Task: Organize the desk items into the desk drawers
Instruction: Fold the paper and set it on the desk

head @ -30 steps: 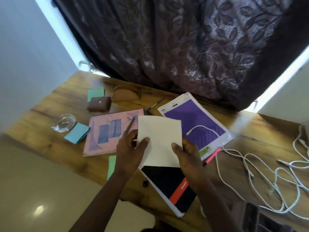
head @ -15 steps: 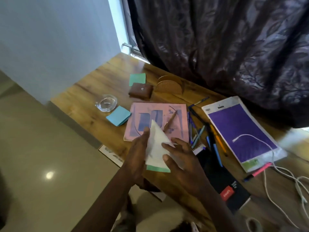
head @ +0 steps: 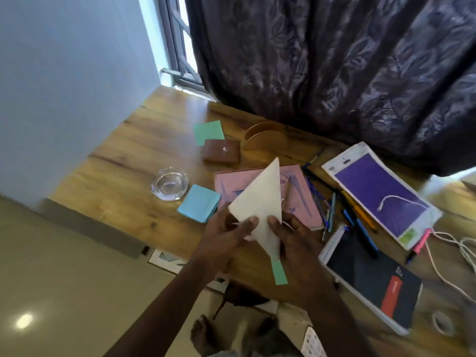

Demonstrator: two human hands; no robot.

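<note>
Both hands hold a stack of white paper (head: 260, 202) tilted up over the front edge of the wooden desk (head: 123, 171). My left hand (head: 226, 235) pinches its lower left edge with the thumb on top. My right hand (head: 291, 243) grips its lower right side. A green sheet (head: 279, 273) sticks out below the white paper. Behind the paper lies a pink notebook (head: 301, 194). To the right lie several pens (head: 342, 204), a black spiral notebook (head: 371, 284) and a purple pad (head: 378, 191).
On the left of the desk sit a glass ashtray (head: 170, 185), blue sticky notes (head: 199, 206), a brown wallet (head: 221, 153), a green note (head: 208, 131) and a wooden holder (head: 265, 139). White cables (head: 458, 248) trail at the right. A dark curtain (head: 334, 60) hangs behind.
The view has shifted left. The white paper has been lifted off the black notebook, turned and tilted upward, with a green sheet now showing beneath it. Several pens have come into sight.
</note>
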